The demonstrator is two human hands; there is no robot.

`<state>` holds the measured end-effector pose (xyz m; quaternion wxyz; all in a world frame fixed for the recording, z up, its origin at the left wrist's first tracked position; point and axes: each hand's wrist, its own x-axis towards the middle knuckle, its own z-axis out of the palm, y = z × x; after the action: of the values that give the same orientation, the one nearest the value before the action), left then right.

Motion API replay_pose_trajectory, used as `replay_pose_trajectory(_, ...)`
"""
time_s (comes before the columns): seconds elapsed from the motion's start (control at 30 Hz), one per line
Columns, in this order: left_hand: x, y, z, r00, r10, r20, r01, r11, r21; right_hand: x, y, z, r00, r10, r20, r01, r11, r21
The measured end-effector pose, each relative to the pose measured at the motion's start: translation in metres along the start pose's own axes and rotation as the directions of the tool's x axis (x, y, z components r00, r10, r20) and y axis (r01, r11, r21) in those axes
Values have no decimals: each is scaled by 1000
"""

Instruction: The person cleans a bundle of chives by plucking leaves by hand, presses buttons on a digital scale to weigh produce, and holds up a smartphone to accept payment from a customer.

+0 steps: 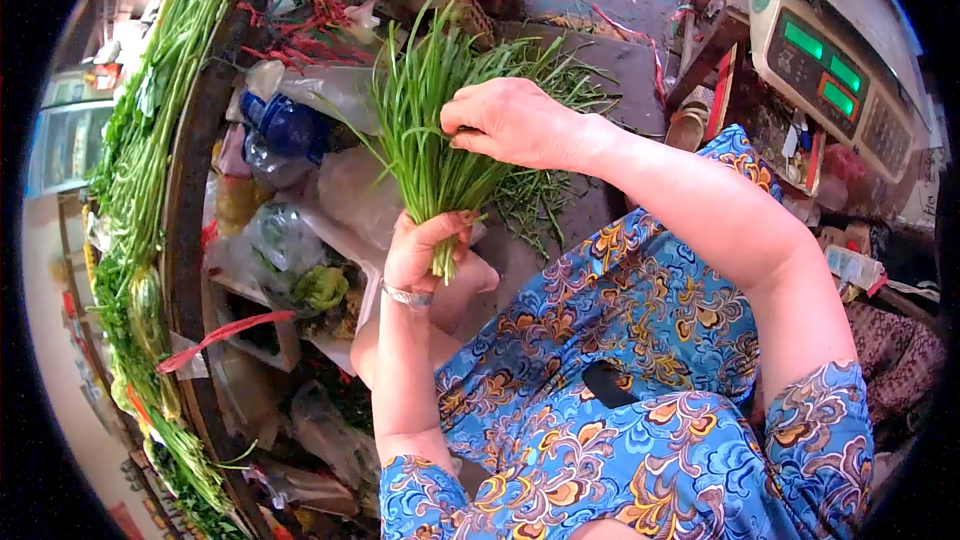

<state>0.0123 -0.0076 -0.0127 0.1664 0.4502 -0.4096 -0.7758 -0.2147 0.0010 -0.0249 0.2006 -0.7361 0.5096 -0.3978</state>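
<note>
A thick bunch of garlic chives stands upright in my left hand, its long green leaves fanning out at the top. The fingers of that hand wrap round the pale stem ends, which poke out below the grip. My right hand reaches across from the right, thumb and fingers pinched together on leaves at the bunch's right side. Exactly which leaves lie between its fingertips is hidden. Behind and below the right hand, loose green stalks are scattered over a dark surface.
A digital scale with lit green displays stands at upper right. Along the left runs a shelf edge with long green vegetables beyond it. Plastic bags, a blue container and red ties crowd the space beside my left hand.
</note>
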Motion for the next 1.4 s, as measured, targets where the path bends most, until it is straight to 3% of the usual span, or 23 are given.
replay_pose_trajectory(0.2,1,2,3,1000,-1,-20,3,998,56,-3,0,8,1000,-23,-18,20,987,-160)
replay_pose_trajectory(0.43,-1,5,-21,968,151,-200,-125,983,135,8,26,-49,897,97,-432,-166,978,-125)
replay_pose_trajectory(0.47,-1,6,-24,964,163,-211,-138,982,127,7,33,-55,877,88,-472,-138,988,-71)
replay_pose_trajectory(0.53,0,6,-35,918,284,-277,-228,949,218,2,17,-65,840,397,-370,-241,884,401)
replay_pose_trajectory(0.6,3,9,-40,896,336,-290,-263,928,264,-6,13,-42,906,420,-52,-301,725,619)
replay_pose_trajectory(0.63,3,10,-36,852,404,-333,-296,897,329,-14,29,-20,952,274,132,-304,825,477)
replay_pose_trajectory(0.67,3,12,-32,803,470,-368,-322,860,396,-30,43,2,915,170,367,-206,976,63)
replay_pose_trajectory(0.7,10,7,-39,737,587,-335,-407,781,475,-39,2,-9,668,488,563,-249,858,-449)
replay_pose_trajectory(0.73,8,8,-39,677,675,-293,-364,653,664,-31,-5,-8,593,520,615,-128,814,-566)
replay_pose_trajectory(0.8,8,8,-41,508,848,-152,-389,384,837,-28,11,3,914,240,326,-201,968,-149)
replay_pose_trajectory(0.87,6,11,-37,491,856,-162,-320,350,880,-21,19,-5,941,237,240,-227,971,-72)
replay_pose_trajectory(0.93,1,16,-35,478,864,-159,-235,300,924,-25,42,3,968,96,232,-26,957,-289)
replay_pose_trajectory(0.97,-1,18,-34,404,909,-103,-218,205,954,-37,63,14,969,-242,-60,234,966,-106)
replay_pose_trajectory(1.0,-1,20,-33,329,943,-42,-194,111,975,-30,51,7,967,-245,-65,237,965,-108)
replay_pose_trajectory(1.03,0,22,-42,243,967,75,-189,-29,982,-19,26,-6,990,125,64,-127,991,42)
replay_pose_trajectory(1.07,0,26,-43,205,975,88,-173,-52,983,-13,12,-13,859,454,237,-492,861,132)
replay_pose_trajectory(1.13,-3,33,-54,145,975,168,-52,-162,985,-13,21,-12,931,332,149,-326,943,-62)
replay_pose_trajectory(1.17,-7,34,-58,144,970,194,-50,-189,981,-19,35,-7,995,-52,-83,43,992,-117)
replay_pose_trajectory(1.2,-8,35,-62,144,970,194,-49,-189,981,-26,51,-4,856,-438,-274,377,892,-249)
replay_pose_trajectory(1.27,-9,35,-66,97,974,202,-71,-196,978,-34,62,-16,947,-320,-29,288,886,-363)
replay_pose_trajectory(1.33,-13,38,-68,94,966,241,-52,-237,970,-33,54,-26,992,41,120,9,921,-390)
replay_pose_trajectory(1.37,-12,37,-70,74,967,242,-27,-241,970,-34,48,-33,910,159,383,171,698,-696)
replay_pose_trajectory(1.4,-12,36,-72,55,969,242,-2,-242,970,-33,36,-38,910,163,381,166,698,-696)
